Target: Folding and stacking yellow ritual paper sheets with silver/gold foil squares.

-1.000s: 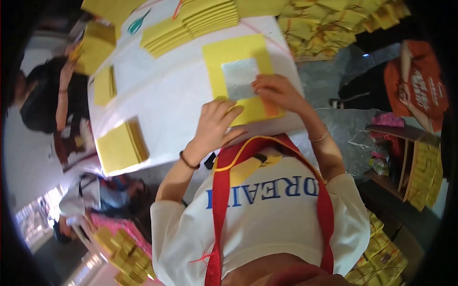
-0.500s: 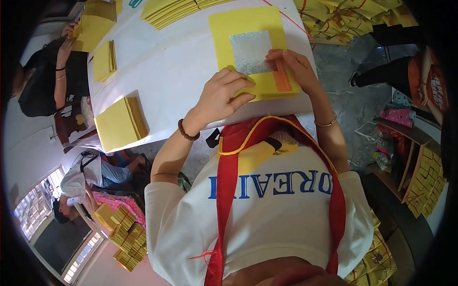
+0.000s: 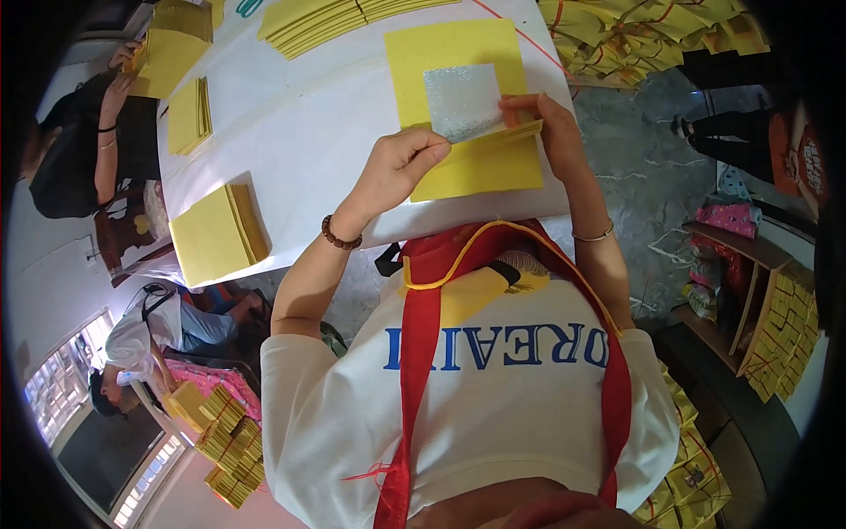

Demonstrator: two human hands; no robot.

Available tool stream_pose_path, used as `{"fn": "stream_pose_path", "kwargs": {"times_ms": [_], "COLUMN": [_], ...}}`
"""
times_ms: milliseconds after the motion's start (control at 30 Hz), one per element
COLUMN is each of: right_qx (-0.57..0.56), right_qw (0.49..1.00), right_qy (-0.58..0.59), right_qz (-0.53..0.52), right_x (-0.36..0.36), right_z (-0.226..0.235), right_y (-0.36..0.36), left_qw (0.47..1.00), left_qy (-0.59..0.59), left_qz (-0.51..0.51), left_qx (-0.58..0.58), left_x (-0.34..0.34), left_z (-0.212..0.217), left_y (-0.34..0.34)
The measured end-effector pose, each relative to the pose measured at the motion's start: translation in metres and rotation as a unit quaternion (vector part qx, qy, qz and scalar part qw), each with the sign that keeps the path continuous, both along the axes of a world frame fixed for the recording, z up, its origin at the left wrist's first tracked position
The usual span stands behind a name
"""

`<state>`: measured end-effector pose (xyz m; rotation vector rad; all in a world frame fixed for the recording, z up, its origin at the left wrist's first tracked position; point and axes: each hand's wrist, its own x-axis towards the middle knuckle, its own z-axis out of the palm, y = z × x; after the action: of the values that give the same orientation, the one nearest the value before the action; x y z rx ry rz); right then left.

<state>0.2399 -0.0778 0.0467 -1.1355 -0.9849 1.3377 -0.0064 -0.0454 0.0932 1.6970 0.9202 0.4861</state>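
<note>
A yellow paper sheet (image 3: 410, 70) with a silvery foil square (image 3: 460, 93) lies before me at the table's near right corner. Its near edge is raised in a fold across the foil's lower part. At the left end of this fold, my left hand (image 3: 401, 167) pinches the paper between thumb and fingers. My right hand (image 3: 557, 132) grips the fold's right end, its fingers reaching over the foil's side. Only a bit of an orange patch shows by those fingertips. More yellow paper (image 3: 480, 172) lies flat underneath, toward me.
Yellow paper stacks (image 3: 218, 231) stand on the white table (image 3: 326, 132), with a long row (image 3: 317, 22) at the far side. A co-worker (image 3: 75, 145) handles yellow paper at left; another person (image 3: 145, 331) sits lower left. Bundled yellow packets (image 3: 643, 35) lie beyond the right edge.
The near edge of the yellow sheet has been lifted and folded up over the foil's lower part, covering most of the orange patch. My left fingers have closed into a pinch.
</note>
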Motion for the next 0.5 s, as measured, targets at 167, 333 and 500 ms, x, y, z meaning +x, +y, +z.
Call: {"fn": "stream_pose_path", "kwargs": {"times_ms": [167,333,500], "right_qx": [0.007,-0.015,-0.017], "right_qw": [1.000,1.000,1.000], "right_qy": [-0.002,0.015,-0.003], "right_qz": [0.000,-0.001,-0.004], "right_x": [0.0003,-0.0019,0.0015], "right_z": [-0.0044,-0.0037,-0.0100], "right_y": [0.0016,-0.0007,-0.0001], "left_qw": [0.999,1.000,1.000], "left_qy": [0.001,-0.020,-0.019], "left_qz": [0.001,0.004,-0.001], "left_qx": [-0.050,0.000,-0.016], "left_x": [-0.0013,-0.0025,-0.0037], "left_z": [-0.0018,-0.0076,-0.0075], "left_y": [0.0046,0.0024,0.0050]}}
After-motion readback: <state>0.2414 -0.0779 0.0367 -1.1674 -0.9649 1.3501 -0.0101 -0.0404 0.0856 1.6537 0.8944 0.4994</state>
